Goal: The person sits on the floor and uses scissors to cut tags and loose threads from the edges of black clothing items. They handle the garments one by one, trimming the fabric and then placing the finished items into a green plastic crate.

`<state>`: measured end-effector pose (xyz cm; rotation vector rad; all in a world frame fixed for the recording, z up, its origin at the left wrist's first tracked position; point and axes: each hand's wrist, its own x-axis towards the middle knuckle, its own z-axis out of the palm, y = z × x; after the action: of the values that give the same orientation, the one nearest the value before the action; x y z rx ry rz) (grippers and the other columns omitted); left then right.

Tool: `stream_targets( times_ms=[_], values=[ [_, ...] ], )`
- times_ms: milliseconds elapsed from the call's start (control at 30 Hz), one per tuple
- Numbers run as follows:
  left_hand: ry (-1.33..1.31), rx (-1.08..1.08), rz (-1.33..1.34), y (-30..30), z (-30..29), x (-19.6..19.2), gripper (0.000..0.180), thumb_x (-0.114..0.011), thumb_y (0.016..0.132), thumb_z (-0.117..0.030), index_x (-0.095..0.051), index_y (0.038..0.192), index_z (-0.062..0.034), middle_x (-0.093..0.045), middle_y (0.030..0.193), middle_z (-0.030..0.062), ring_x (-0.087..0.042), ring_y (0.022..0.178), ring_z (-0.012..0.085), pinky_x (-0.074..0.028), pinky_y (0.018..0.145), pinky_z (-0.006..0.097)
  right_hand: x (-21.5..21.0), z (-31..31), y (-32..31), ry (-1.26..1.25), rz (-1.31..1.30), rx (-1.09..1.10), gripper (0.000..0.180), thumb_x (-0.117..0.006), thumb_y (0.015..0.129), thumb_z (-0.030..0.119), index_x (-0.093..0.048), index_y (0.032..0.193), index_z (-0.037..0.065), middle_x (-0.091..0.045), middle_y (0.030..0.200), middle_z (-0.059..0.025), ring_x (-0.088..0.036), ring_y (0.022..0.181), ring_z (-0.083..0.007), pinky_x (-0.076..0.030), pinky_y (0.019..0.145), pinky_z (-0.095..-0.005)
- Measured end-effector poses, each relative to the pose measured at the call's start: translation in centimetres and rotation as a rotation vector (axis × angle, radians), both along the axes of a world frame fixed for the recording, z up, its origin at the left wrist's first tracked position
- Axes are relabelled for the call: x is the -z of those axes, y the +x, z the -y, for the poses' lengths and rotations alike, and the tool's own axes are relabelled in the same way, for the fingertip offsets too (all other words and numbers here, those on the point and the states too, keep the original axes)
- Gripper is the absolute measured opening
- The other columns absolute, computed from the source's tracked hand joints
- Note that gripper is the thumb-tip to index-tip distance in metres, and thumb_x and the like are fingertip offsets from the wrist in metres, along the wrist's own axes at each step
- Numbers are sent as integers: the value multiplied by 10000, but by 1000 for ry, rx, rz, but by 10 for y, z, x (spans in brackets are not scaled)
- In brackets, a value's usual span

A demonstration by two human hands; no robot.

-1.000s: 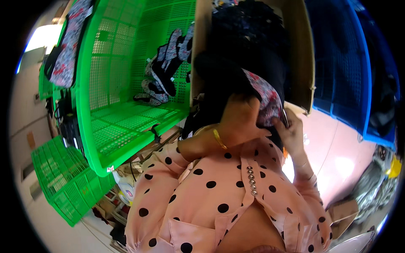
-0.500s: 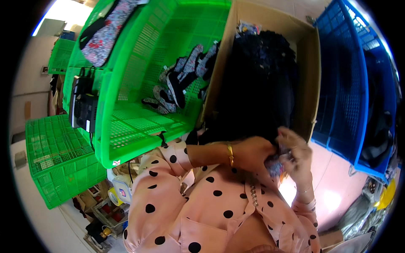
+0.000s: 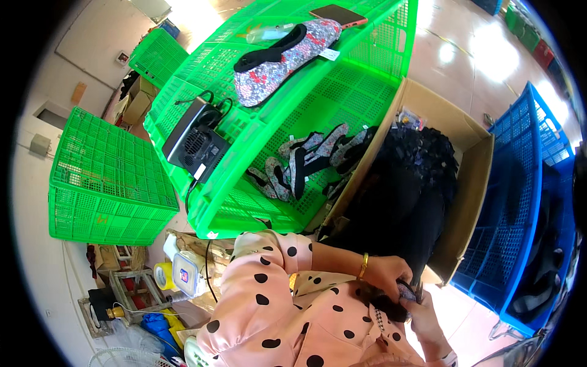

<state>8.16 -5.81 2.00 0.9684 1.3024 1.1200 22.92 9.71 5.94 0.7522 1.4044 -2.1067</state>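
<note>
Left hand: the left hand (image 3: 386, 273), a gold bangle (image 3: 363, 266) at its wrist, is clenched on a small dark fabric piece (image 3: 385, 301) held close to the chest.
Right hand: the right hand (image 3: 425, 313) grips the same piece from the other side, fingers curled around it; the two hands touch.
Fabric piece: one, black with a bluish patterned part showing between the hands; its full shape is hidden by the fingers.
Where it is: held in the air over the person's pink, black-dotted blouse (image 3: 287, 318), just below the near corner of the cardboard box (image 3: 474, 183).
Cardboard box: one, open, filled with a heap of black fabric pieces (image 3: 406, 196).
Green crates: three in view. One large crate (image 3: 342, 110) lies on its side beside the box; a second (image 3: 110, 177) stands apart at the left; a third (image 3: 156, 55) is farther back.
Inside the large crate: a loose bunch of grey patterned pieces with black trim (image 3: 309, 162), too tangled to count.
On top of the large crate: one floral piece with black edging (image 3: 287, 55), one phone (image 3: 338, 14) at the far edge, one black device with a cable (image 3: 194, 139) near the left edge.
Blue crates: two (image 3: 520, 202), right of the box, holding dark cloth.
Floor: pale and glossy (image 3: 452, 67) beyond the crates.
</note>
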Motion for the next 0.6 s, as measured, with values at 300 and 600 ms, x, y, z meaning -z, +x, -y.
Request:
stream_targets(
  times_ms=[300, 600],
  values=[
    [39, -2, -45, -33, -29, 23, 295, -692, 726, -156, -620, 975, -16, -603, 855, 105, -571, 808, 196, -473, 729, 347, 27, -25, -38, 237, -17, 128, 290, -567, 746, -23, -649, 1023, 8, -644, 937, -24, -608, 862, -115, -487, 786, -253],
    [157, -456, -744, -92, -83, 71, 233, -661, 768, -14, -510, 945, -22, -622, 801, 228, -625, 808, 427, -498, 649, 444, 110, -63, -131, 819, -327, 227, 145, -675, 756, 142, -627, 744, 6, -538, 595, -94, -488, 559, -117, -412, 546, -320]
  ],
)
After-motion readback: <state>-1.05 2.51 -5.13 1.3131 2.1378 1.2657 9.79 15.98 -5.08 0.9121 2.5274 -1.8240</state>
